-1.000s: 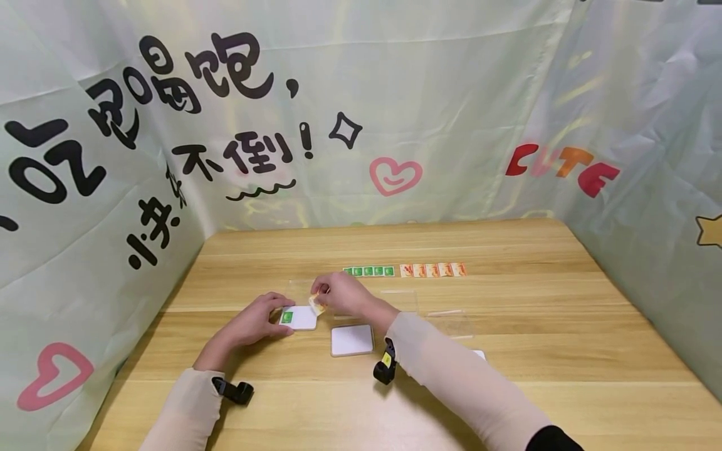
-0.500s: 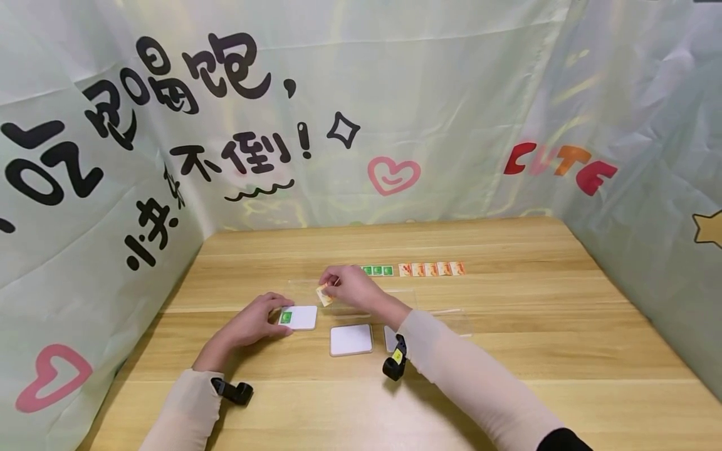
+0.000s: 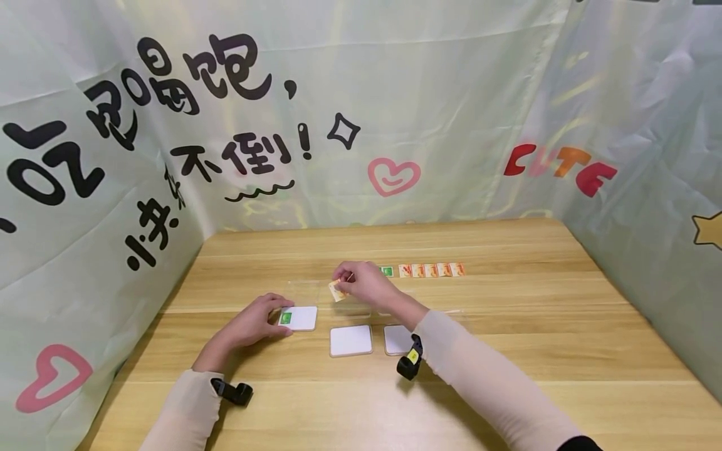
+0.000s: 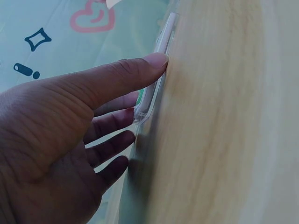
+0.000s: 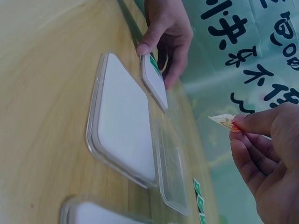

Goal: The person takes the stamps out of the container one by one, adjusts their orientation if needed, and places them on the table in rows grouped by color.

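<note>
My left hand [image 3: 261, 321] holds a flat white-topped case [image 3: 305, 318] on the table, thumb on its near edge and fingers at the far side. On the case's left end sits a green sticker [image 3: 286, 318]. Up in the air to the right of that case, my right hand [image 3: 369, 287] pinches a small orange-and-white sticker [image 3: 336, 292] between thumb and fingertips. The right wrist view shows this sticker [image 5: 225, 121] clear of the table, tilted. Part of a row of green stickers [image 3: 387, 271] is hidden behind the right hand.
Two more white-topped cases, one in the middle [image 3: 351, 341] and one partly behind the right wrist camera [image 3: 397, 339], lie on the table. Clear lids [image 5: 170, 170] lie beyond them. A row of orange stickers [image 3: 431, 270] is farther back. Printed cloth [image 3: 451, 106] walls the table.
The right hand has lifted the orange-and-white sticker away from the held case and carried it right, uncovering the case's right end. The left hand and its case have stayed put.
</note>
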`<state>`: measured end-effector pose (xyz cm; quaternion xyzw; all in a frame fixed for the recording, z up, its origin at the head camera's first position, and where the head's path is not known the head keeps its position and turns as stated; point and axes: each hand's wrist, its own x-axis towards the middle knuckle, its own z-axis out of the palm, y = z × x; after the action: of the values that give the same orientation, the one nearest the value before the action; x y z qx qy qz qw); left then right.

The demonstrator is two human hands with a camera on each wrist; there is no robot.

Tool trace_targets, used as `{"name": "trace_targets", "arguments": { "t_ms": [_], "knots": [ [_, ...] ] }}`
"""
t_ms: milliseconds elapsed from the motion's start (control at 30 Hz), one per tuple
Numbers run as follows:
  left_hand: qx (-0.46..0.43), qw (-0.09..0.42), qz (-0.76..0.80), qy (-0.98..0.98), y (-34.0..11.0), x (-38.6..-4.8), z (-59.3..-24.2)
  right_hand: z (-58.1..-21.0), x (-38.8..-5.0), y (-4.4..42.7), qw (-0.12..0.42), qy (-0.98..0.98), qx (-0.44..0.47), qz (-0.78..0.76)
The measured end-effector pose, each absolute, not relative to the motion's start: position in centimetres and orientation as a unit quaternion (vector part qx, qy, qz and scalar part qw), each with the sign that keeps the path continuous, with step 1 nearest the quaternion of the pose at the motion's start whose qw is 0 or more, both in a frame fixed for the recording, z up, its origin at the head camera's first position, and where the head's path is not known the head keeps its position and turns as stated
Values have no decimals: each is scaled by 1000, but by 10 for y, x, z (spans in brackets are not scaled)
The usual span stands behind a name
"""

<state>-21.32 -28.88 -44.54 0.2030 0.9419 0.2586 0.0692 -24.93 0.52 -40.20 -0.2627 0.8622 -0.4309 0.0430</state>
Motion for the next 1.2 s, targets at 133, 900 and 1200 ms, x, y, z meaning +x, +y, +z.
{"name": "trace_targets", "arguments": {
  "t_ms": [133, 900, 1200],
  "knots": [
    [203, 70, 260, 941, -288, -213, -445, -400, -248, 11, 41, 864, -262, -427],
    [198, 73, 257, 943, -287, -213, -443, -391, -248, 53, 6, 879, -253, -404],
    [195, 75, 261, 943, -288, -213, -444, -389, -248, 73, -1, 882, -243, -404]
  ]
}}
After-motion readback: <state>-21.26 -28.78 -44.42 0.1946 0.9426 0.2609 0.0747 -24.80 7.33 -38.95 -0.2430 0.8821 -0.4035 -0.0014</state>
